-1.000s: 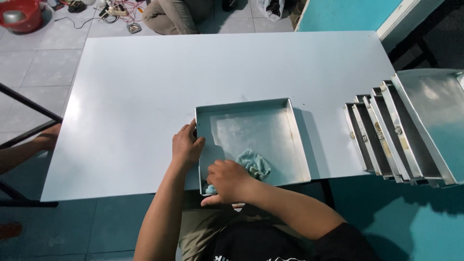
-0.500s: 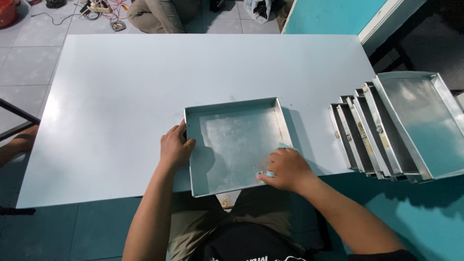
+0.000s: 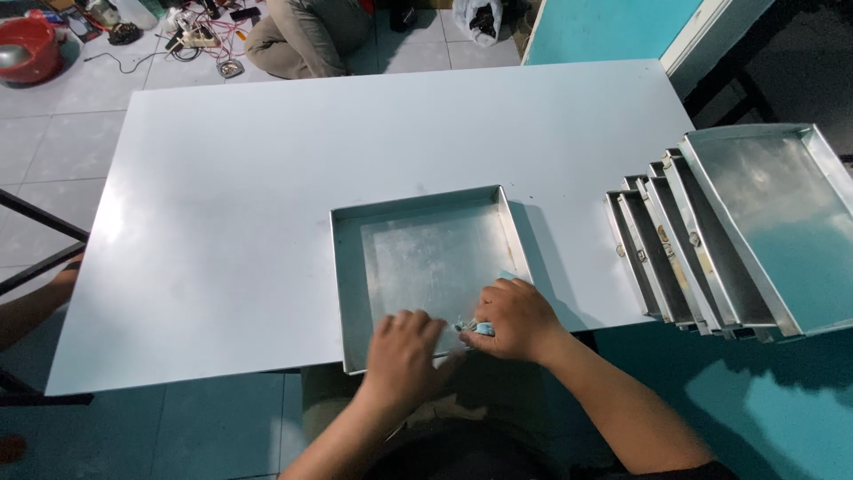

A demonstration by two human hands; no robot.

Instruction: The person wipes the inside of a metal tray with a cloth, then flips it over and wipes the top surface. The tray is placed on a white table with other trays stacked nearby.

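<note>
While both forearms come up from the bottom of the frame, the action sits at the near edge of the square metal tray point(image 3: 426, 258), which lies flat on the white bench point(image 3: 267, 178) just below the centre of the picture, its near rim slightly overhanging the bench edge. The right hand point(image 3: 515, 318) is clenched around a small light-blue cloth point(image 3: 482, 328), only a scrap of it peeking out between thumb and fingers, pressed down at the lower right corner of the tray. Just beside it, the left hand point(image 3: 404, 356) lies on the tray's near rim, fingers spread and relaxed over the metal, grasping nothing that can be seen; its fingertips almost meet the cloth. Over on the right side of the frame, a row of similar metal trays point(image 3: 702, 249) leans on edge, stacked one against another, well apart from the hands, with the largest one tilted outermost. Up at the top edge, another person's bent legs point(image 3: 306, 36) rest on the tiled floor point(image 3: 53, 133), next to a tangle of cables and a power strip point(image 3: 200, 36). A red bowl point(image 3: 28, 49) sits in the upper left corner.
</note>
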